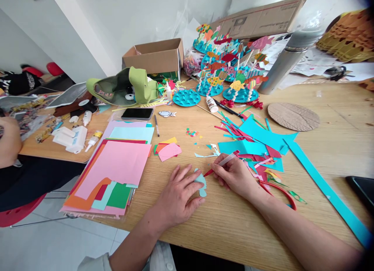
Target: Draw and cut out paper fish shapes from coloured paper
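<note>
My left hand [178, 195] rests with spread fingers on a small turquoise paper cutout [201, 184], pinning it to the wooden table [327, 154]. My right hand [233, 176] grips a white-barrelled pen with a red tip [223, 162]. The red tip sits just left of the cutout's upper edge, and I cannot tell whether they touch. Part of the cutout is hidden under my left fingers. Turquoise and red paper scraps [251, 144] lie beyond my right hand.
Red-handled scissors [280, 194] lie right of my right wrist. To the left is a stack of coloured paper [111, 177]. Paper fish on teal discs [228, 68] stand at the back, near a cardboard box [153, 57]. A co-worker's arm [8, 142] shows at far left.
</note>
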`<state>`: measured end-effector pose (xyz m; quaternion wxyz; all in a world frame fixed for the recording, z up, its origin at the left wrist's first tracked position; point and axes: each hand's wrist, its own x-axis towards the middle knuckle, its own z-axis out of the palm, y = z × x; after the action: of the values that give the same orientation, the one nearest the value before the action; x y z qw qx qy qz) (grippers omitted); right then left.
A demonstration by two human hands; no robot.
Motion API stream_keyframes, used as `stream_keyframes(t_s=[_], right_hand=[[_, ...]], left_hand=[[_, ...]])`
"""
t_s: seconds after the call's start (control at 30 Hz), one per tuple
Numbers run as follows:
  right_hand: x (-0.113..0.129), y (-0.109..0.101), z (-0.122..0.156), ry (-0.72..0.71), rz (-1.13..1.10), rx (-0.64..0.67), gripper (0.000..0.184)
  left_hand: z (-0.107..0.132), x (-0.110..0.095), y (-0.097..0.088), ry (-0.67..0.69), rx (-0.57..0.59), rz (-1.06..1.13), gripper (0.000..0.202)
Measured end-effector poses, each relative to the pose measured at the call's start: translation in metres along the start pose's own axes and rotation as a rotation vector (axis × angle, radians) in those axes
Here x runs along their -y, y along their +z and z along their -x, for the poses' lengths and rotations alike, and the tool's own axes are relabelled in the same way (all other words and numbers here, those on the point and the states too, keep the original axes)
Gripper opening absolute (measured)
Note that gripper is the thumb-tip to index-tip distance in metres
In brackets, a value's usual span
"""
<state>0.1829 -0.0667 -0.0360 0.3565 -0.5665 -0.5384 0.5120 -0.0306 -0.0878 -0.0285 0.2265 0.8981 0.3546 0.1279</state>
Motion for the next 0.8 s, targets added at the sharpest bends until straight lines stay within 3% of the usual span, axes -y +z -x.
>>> stream_keyframes(t_s=[0.8], right_hand=[[-0.0026,-0.0005,0.0003,0.004,0.002,0.012,0.015]], left_hand=[[0.0000,0.0009,0.0009,0.005,-0.010,0.004,0.033]])
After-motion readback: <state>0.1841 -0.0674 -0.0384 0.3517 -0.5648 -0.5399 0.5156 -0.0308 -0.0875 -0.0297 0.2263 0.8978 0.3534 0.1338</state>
